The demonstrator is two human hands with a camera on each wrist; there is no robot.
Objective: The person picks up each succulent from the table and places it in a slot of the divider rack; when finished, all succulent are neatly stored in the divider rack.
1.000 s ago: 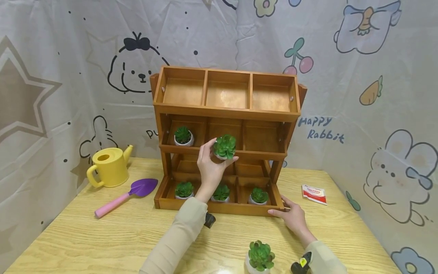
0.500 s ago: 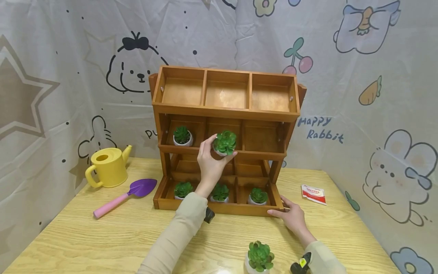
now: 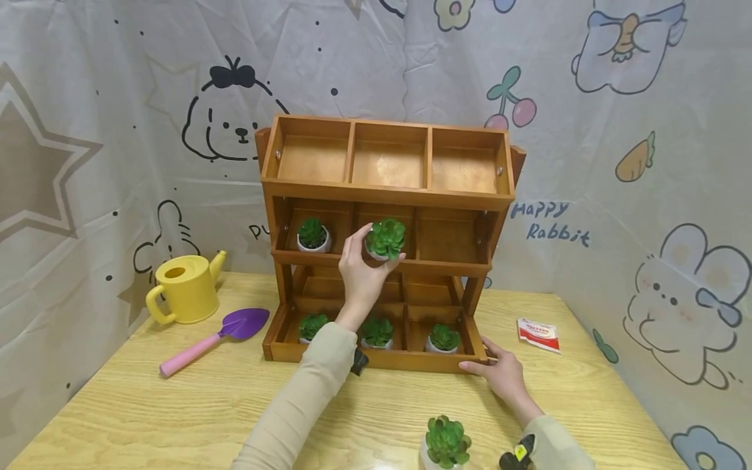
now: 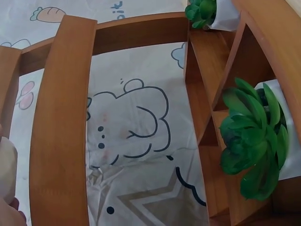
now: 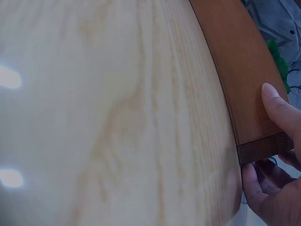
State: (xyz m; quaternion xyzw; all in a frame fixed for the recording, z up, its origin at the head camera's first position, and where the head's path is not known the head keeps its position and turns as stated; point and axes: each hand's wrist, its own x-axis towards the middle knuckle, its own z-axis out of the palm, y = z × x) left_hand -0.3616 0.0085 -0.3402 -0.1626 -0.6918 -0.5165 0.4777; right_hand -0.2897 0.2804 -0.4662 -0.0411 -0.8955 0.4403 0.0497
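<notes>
My left hand [image 3: 361, 279] holds a green succulent in a white pot [image 3: 386, 239] between thumb and fingers, in front of the middle tier's centre compartment. The brown wooden plant shelf [image 3: 388, 190] has tiers of three compartments. My right hand [image 3: 502, 377] grips its bottom right front corner; in the right wrist view the thumb [image 5: 278, 107] lies on the front board and fingers curl round the end. Another potted succulent [image 3: 313, 235] sits in the middle tier's left compartment. Potted succulents [image 3: 443, 337] occupy the bottom tier's three compartments, the left one partly behind my left sleeve.
A potted succulent [image 3: 446, 444] stands on the table [image 3: 147, 418] near the front edge. At left are a yellow watering can [image 3: 187, 287] and a purple trowel [image 3: 243, 323] with a pink handle. A red and white packet [image 3: 538, 335] lies at right.
My left hand has raised the potted succulent slightly towards the middle tier's centre compartment. The right hand stays at the shelf corner.
</notes>
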